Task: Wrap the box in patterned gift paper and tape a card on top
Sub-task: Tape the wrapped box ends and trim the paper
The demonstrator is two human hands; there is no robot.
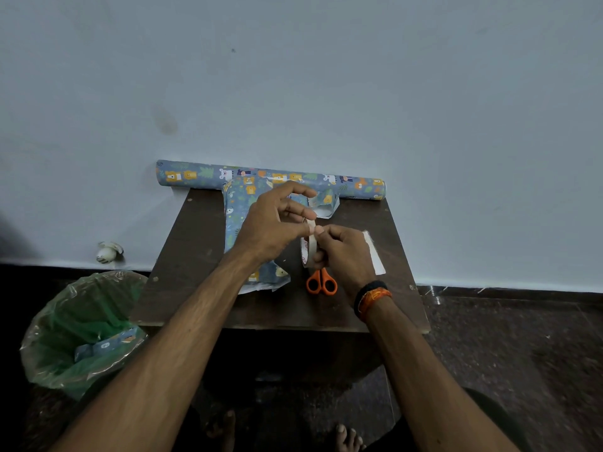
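Observation:
The box (pixel 239 207), covered in blue animal-patterned paper with loose flaps at both ends, lies on the small dark table (pixel 195 256). Above it my right hand (pixel 346 256) grips a roll of tape (pixel 306 252) held upright. My left hand (pixel 277 220) pinches the roll's free end at the top, thumb and forefinger meeting the right hand's fingertips. A white card (pixel 375 252) lies flat on the table to the right of my right hand. Much of the box is hidden behind my left hand.
A roll of the same patterned paper (pixel 202 176) lies against the wall at the table's far edge. Orange-handled scissors (pixel 321 283) rest below the tape. A bin with a green liner (pixel 81 331) holding paper scraps stands on the floor at left.

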